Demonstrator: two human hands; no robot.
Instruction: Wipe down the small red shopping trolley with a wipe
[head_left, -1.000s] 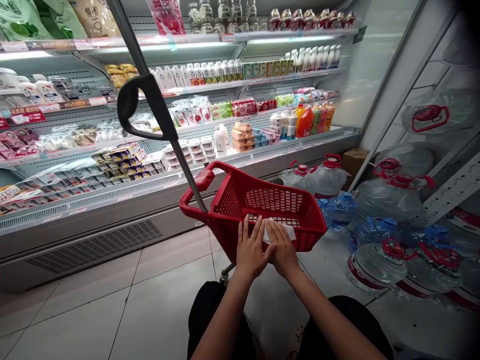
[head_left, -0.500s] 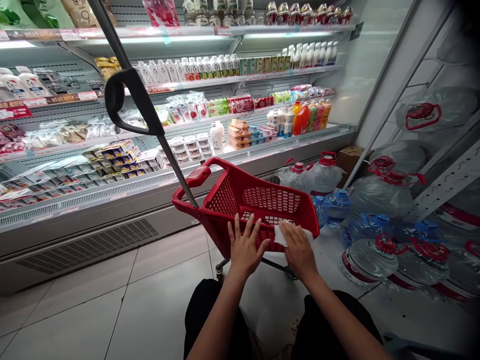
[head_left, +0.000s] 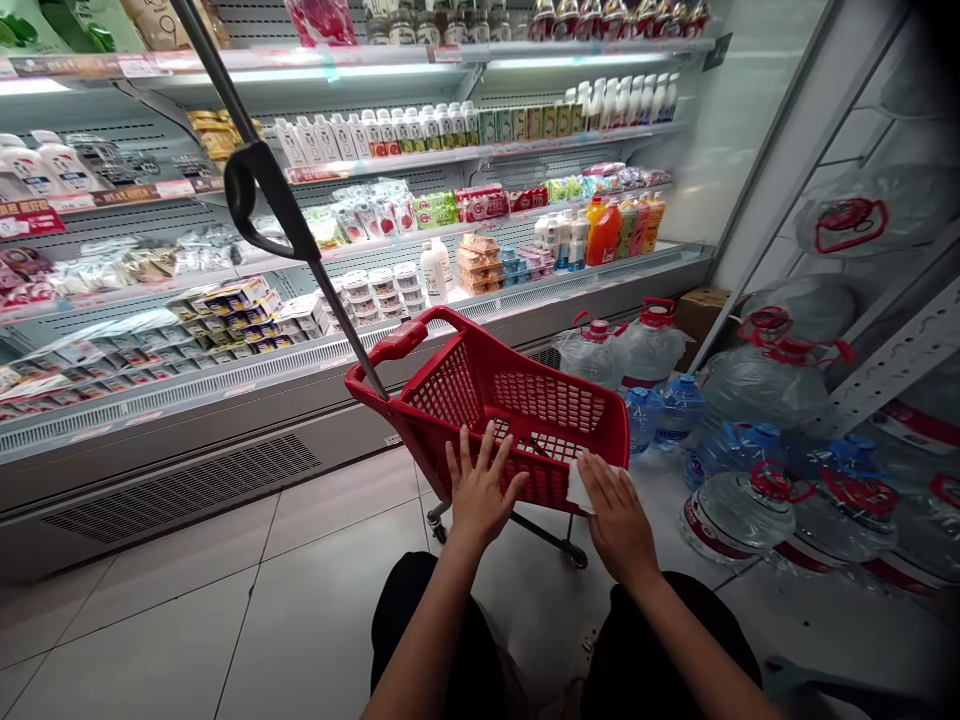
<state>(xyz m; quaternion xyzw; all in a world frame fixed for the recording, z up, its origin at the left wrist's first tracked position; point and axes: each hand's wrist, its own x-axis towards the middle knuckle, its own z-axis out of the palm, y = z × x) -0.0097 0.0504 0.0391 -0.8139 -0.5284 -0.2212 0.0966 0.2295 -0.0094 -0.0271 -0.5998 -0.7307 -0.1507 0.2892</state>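
Note:
A red plastic shopping basket cart (head_left: 541,488) stands on the floor in front of my knees, its sides full of small openings. My left hand (head_left: 478,500) is open, fingers spread, resting against the near side wall. Farther right, my right hand (head_left: 619,520) presses a folded white cloth (head_left: 579,490) against that same wall near the end corner. Most of the cloth is hidden under the fingers, and I cannot tell if it is paper or fabric. A long grey pole with a black looped handle (head_left: 274,205) rises from the cart's left end.
Behind the cart runs a refrigerated shelf unit (head_left: 225,410) stocked with bottles, cartons and cups. Large water bottles (head_left: 739,520) with red handles crowd the floor on the right, beside smaller blue bottles (head_left: 679,410). A brown box (head_left: 697,315) sits in the corner.
My right hand and the cloth have moved slightly right and down along the basket wall. The cart has turned a little, its right end shifting left. My left hand stays spread, moved slightly left.

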